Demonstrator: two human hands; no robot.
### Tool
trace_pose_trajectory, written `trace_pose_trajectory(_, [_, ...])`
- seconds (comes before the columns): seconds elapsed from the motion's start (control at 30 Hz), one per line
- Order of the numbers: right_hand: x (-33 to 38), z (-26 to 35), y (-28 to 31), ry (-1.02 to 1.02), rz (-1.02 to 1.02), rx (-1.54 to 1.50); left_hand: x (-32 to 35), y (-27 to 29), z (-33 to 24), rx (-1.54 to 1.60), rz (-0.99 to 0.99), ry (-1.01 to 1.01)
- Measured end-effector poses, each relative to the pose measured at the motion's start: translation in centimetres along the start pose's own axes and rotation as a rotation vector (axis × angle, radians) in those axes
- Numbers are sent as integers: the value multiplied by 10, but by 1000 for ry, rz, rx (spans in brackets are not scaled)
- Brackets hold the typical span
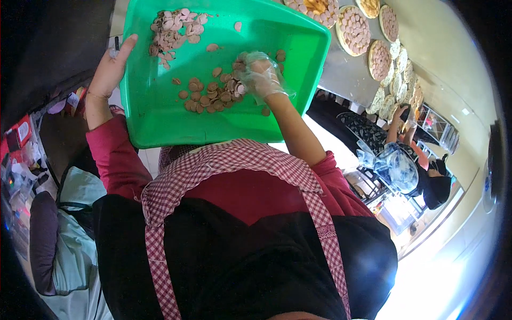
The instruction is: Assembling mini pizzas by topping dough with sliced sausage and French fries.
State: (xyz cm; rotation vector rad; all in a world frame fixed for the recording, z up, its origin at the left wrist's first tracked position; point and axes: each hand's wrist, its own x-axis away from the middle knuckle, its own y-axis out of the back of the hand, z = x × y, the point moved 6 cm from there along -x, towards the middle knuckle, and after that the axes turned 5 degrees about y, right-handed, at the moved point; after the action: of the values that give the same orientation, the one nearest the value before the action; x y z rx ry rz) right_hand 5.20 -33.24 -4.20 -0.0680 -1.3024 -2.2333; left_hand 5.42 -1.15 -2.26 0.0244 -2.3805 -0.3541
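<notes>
A large green plastic tub is held tilted in front of my body, its near rim against my checked apron. My bare left hand grips its left rim, thumb over the edge and the other fingers hidden behind the wall. Inside the tub, my right hand wears a clear plastic glove, its fingers curled around round pinkish sausage slices. The glove blurs the fingertips. Another clump of slices lies in the tub's far left corner, with a few single ones scattered between.
Right of the tub, a metal table carries several round pizza bases, some topped with slices like a pizza. Farther right, another person in dark clothing stands by the table, holding a dark object. Bags and cloth are piled at left.
</notes>
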Motion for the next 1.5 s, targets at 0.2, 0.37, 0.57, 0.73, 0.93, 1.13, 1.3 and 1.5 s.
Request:
trace_pose_trajectory(0.2, [0,11,38,-205,29,-443,2,3,0,16,-9,-59])
trace_pose_trajectory(0.37, [5,9,40,-267,117,-947,11,2,-7,50,-39,-43])
trace_pose_trajectory(0.57, [18,24,59,-247,44,-1715,9,4,-4,57,-53,-75])
trace_pose_trajectory(0.73, [27,21,82,-161,-22,-1843,13,1,-5,123,11,-88])
trace_pose_trajectory(0.93, [26,-28,158,-190,-384,-1441,10,12,15,63,-43,-109])
trace_pose_trajectory(1.13, [-25,-109,205,-193,-489,-1088,4,31,41,-56,-83,-89])
trace_pose_trajectory(1.3, [-84,-156,197,-188,-404,-959,12,24,31,-56,-137,-65])
trace_pose_trajectory(1.5, [-154,-192,184,-164,-211,-393,13,34,41,-24,-105,-50])
